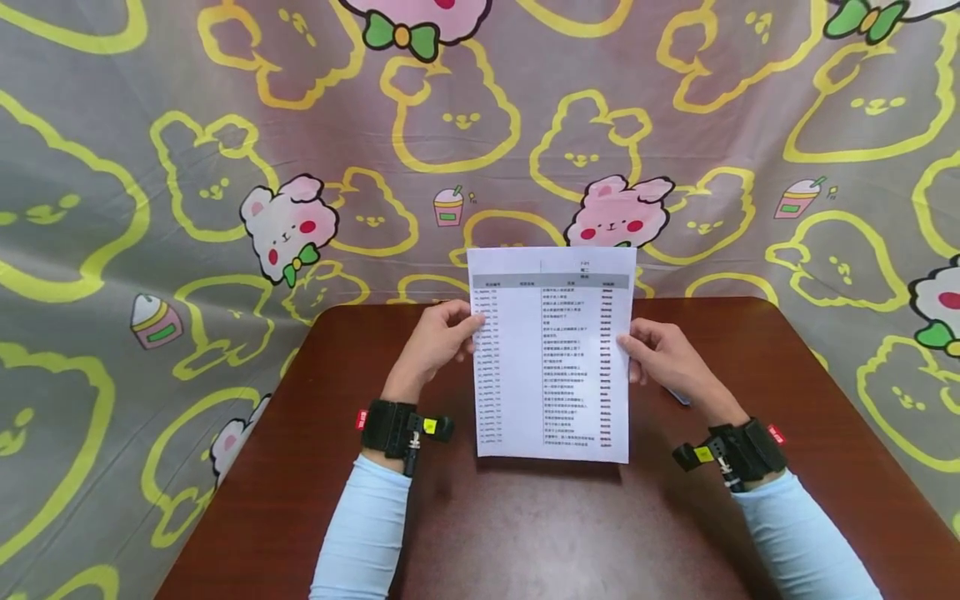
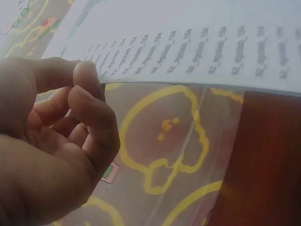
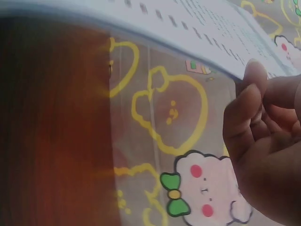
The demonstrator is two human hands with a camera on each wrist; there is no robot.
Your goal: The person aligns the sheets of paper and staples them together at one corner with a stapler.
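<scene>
A white sheet of paper (image 1: 551, 358) printed with a table of text is held up facing me above the table. My left hand (image 1: 442, 342) pinches its left edge between thumb and fingers. At the opposite edge, my right hand (image 1: 667, 354) pinches the paper in the same way. The left wrist view shows the left hand (image 2: 61, 127) at the edge of the paper (image 2: 188, 52), beside a column of printed codes. In the right wrist view the right hand (image 3: 263, 127) grips the other edge of the paper (image 3: 188, 33).
Below the paper lies a dark reddish-brown table (image 1: 547, 533). A small bluish object (image 1: 678, 396), mostly hidden by the right hand and forearm, lies on it. Behind the table hangs a grey curtain (image 1: 495, 217) with yellow cartoon outlines. Both wrists wear black straps (image 1: 390, 427).
</scene>
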